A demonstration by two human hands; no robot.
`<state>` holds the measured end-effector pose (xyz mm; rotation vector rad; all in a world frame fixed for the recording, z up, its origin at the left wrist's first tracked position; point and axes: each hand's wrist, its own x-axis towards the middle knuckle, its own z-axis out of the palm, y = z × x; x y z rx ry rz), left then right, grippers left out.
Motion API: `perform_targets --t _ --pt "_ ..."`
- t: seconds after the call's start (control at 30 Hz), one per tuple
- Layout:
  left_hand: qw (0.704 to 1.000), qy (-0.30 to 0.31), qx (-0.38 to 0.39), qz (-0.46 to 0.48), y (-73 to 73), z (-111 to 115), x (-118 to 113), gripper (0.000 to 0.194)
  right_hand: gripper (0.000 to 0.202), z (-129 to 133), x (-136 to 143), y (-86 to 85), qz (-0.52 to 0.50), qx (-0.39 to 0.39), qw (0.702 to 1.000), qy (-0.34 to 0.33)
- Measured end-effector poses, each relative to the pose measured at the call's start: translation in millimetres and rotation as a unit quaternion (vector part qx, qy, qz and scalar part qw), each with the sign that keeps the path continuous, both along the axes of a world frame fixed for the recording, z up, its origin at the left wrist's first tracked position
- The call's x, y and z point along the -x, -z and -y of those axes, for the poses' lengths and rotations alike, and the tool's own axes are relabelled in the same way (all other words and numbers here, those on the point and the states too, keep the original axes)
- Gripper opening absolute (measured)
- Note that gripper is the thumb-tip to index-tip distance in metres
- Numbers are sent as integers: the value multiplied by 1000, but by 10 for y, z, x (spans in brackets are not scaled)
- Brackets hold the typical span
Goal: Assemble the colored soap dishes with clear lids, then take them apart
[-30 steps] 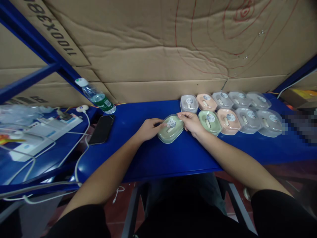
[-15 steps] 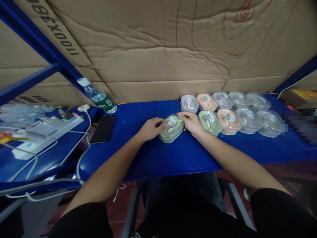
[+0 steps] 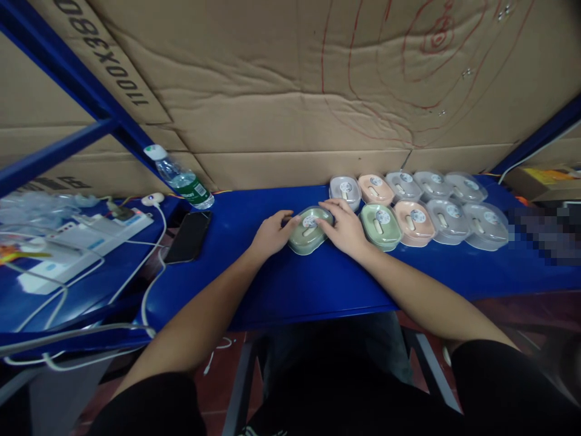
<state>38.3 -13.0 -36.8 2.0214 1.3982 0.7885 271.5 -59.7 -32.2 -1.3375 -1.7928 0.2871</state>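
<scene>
A green lidded box with a round label lies on the blue table, between my two hands. My left hand is on its left side, thumb on the lid's edge and fingers behind the left rim. On the right side my right hand grips the box, its thumb on the lid near the label and its fingers at the back right edge. Close to my right hand stand another green box and a grey box.
More boxes, peach and grey, stand in two rows at the right. At the left are a water bottle, a black phone and a white power strip with cables. A cardboard wall rises behind the table.
My right thumb has come onto the lid, and my right hand has moved further over the box. The box has turned slightly between my hands. The camera view has shifted a little.
</scene>
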Motion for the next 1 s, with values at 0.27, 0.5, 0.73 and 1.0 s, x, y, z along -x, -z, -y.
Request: perform_targets --t 0.27,0.5,0.73,1.0 --pt "945 112 238 195 -23 207 -210 68 25 328 119 -272 88 -142 978 -126" --pt "959 162 171 156 26 179 -167 58 24 358 158 -260 153 -85 966 -192" --pt "983 181 -19 -36 -67 142 -52 42 27 306 9 -296 179 -12 973 -144" --pt "974 211 -38 -78 -78 126 -45 40 28 273 -39 -349 181 -42 964 -188"
